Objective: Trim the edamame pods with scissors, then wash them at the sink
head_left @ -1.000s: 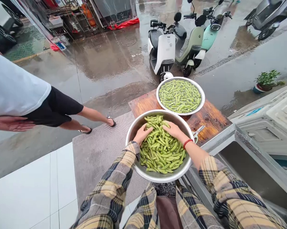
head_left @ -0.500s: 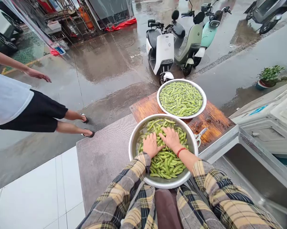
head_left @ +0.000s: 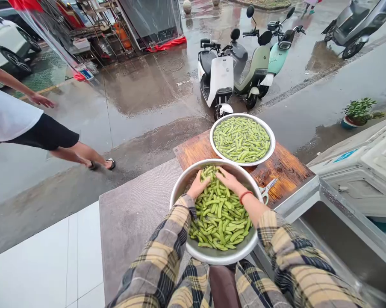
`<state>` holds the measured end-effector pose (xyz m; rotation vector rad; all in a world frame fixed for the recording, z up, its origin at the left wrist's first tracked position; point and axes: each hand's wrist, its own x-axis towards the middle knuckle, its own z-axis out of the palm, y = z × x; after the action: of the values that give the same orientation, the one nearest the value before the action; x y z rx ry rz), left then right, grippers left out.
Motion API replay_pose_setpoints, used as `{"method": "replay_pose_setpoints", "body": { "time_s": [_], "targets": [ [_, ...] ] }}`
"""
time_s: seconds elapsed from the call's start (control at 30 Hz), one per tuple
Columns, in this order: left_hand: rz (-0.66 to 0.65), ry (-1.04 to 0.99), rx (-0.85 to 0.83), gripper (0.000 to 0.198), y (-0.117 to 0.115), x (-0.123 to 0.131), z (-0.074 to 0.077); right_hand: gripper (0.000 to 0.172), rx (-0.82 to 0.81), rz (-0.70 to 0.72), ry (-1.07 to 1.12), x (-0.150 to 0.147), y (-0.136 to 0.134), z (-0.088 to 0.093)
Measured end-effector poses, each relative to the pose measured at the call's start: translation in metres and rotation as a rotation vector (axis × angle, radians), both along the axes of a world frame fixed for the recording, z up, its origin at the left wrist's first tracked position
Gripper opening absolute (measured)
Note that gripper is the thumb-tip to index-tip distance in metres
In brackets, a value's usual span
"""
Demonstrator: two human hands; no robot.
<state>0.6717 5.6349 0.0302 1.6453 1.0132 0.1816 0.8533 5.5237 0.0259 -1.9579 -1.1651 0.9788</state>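
A wide metal basin [head_left: 179, 188] in front of me holds a heap of green edamame pods [head_left: 220, 214] in some water. Inside its far half, my left hand [head_left: 199, 185] curves around the pods from the left, fingertips partly sunk among them. My right hand [head_left: 230, 181], with a red beaded bracelet [head_left: 245, 196] at the wrist, cups the same pile from the other side. Pods are bunched between both palms. Just beyond, a second metal basin [head_left: 272, 147] is full of pods in water. Scissors [head_left: 268, 188] lie beside the nearer basin on the right.
Both basins rest around a wooden board [head_left: 194, 149]. To the right is a metal sink [head_left: 321, 182]. Parked scooters [head_left: 221, 79] stand on wet pavement beyond. A person in black shorts [head_left: 56, 132] walks at left. A potted plant [head_left: 359, 111] sits at right.
My hands went from lying spread on the pods to cupping a bunch between them at the basin's far side; pods have piled nearer me. The person at left has stepped along.
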Motion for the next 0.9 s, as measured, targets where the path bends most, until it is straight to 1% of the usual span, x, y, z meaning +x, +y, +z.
{"method": "replay_pose_setpoints", "body": {
  "time_s": [0.03,0.07,0.1,0.13,0.2,0.23,0.27,0.3,0.33,0.37,0.4,0.47,0.5,0.57,0.63,0.7,0.73,0.77,0.8,0.83,0.87,0.9],
  "targets": [
    [0.030,-0.041,-0.035,0.069,0.001,0.012,0.002,0.048,-0.001,0.021,0.022,-0.001,0.011,0.001],
    [0.027,-0.072,-0.047,0.063,0.000,0.019,0.007,0.046,0.016,0.057,0.019,-0.002,0.016,0.006],
    [-0.006,-0.089,-0.032,0.060,-0.001,0.021,0.014,0.045,0.047,0.107,-0.002,-0.002,0.015,0.012],
    [-0.068,-0.088,0.007,0.057,-0.004,0.017,0.022,0.045,0.084,0.175,-0.033,-0.001,0.007,0.021],
    [-0.264,-0.035,0.134,0.057,-0.015,-0.002,0.041,0.046,0.140,0.340,-0.109,-0.002,-0.023,0.038],
    [-0.370,0.014,0.224,0.058,-0.024,-0.014,0.048,0.048,0.143,0.412,-0.150,-0.005,-0.041,0.044],
    [-0.491,0.063,0.314,0.061,-0.035,-0.027,0.052,0.053,0.134,0.455,-0.203,-0.009,-0.058,0.047],
    [-0.562,0.118,0.402,0.070,-0.047,-0.037,0.054,0.057,0.116,0.480,-0.271,-0.015,-0.072,0.046],
    [-0.574,0.187,0.485,0.081,-0.059,-0.043,0.052,0.062,0.092,0.478,-0.350,-0.023,-0.081,0.042],
    [-0.543,0.257,0.561,0.092,-0.068,-0.045,0.047,0.066,0.058,0.451,-0.428,-0.031,-0.085,0.035],
    [-0.503,0.320,0.619,0.099,-0.075,-0.043,0.041,0.067,0.019,0.404,-0.501,-0.040,-0.083,0.027],
    [-0.420,0.445,0.666,0.105,-0.078,-0.027,0.025,0.062,-0.060,0.300,-0.608,-0.051,-0.064,0.012],
    [-0.376,0.504,0.672,0.106,-0.073,-0.016,0.018,0.057,-0.091,0.261,-0.641,-0.052,-0.050,0.006],
    [-0.378,0.551,0.681,0.103,-0.054,0.007,0.009,0.048,-0.127,0.229,-0.670,-0.045,-0.021,0.002],
    [-0.406,0.544,0.676,0.095,-0.031,0.022,0.011,0.043,-0.150,0.219,-0.653,-0.028,0.003,0.007],
    [-0.400,0.521,0.635,0.083,-0.016,0.023,0.021,0.042,-0.178,0.193,-0.598,-0.012,0.013,0.019],
    [-0.375,0.509,0.612,0.077,-0.014,0.018,0.026,0.042,-0.176,0.183,-0.569,-0.007,0.010,0.025],
    [-0.365,0.482,0.596,0.071,-0.017,0.008,0.032,0.042,-0.155,0.193,-0.540,-0.005,0.003,0.031],
    [-0.384,0.443,0.590,0.066,-0.024,-0.004,0.037,0.041,-0.117,0.233,-0.513,-0.008,-0.010,0.036],
    [-0.436,0.394,0.593,0.063,-0.036,-0.018,0.040,0.041,-0.065,0.301,-0.492,-0.013,-0.025,0.039],
    [-0.519,0.343,0.613,0.062,-0.050,-0.032,0.042,0.043,-0.009,0.389,-0.477,-0.022,-0.043,0.040],
    [-0.605,0.319,0.632,0.067,-0.064,-0.044,0.042,0.048,0.029,0.484,-0.470,-0.031,-0.059,0.039]
  ]
}}
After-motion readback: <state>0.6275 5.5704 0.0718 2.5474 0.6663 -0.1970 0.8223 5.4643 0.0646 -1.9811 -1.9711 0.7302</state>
